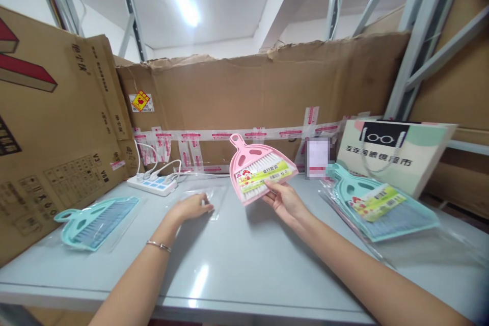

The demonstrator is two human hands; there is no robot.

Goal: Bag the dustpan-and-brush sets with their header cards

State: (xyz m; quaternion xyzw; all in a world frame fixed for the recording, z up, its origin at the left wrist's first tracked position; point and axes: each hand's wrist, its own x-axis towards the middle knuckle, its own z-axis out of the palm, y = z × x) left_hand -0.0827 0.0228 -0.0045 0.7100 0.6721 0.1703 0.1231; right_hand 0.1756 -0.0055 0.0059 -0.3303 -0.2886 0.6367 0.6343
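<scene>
A pink dustpan and brush set point(250, 155) with white bristles and a yellow-green label is raised above the table, tilted, its handle pointing up. My right hand point(284, 201) pinches its lower edge, thumb over the label and fingers behind. To the left, low over the tabletop, my left hand point(194, 207) has its fingers curled together on a clear plastic bag point(219, 198). That bag lies flat and thin, hard to make out against the table.
On the left lies a wrapped turquoise dustpan set point(99, 221). More turquoise sets point(393, 214) are piled at right, before a printed paper bag point(397, 150). A plugged-in power strip point(152, 183) sits at the back. Cardboard point(229, 94) walls the grey table point(244, 270).
</scene>
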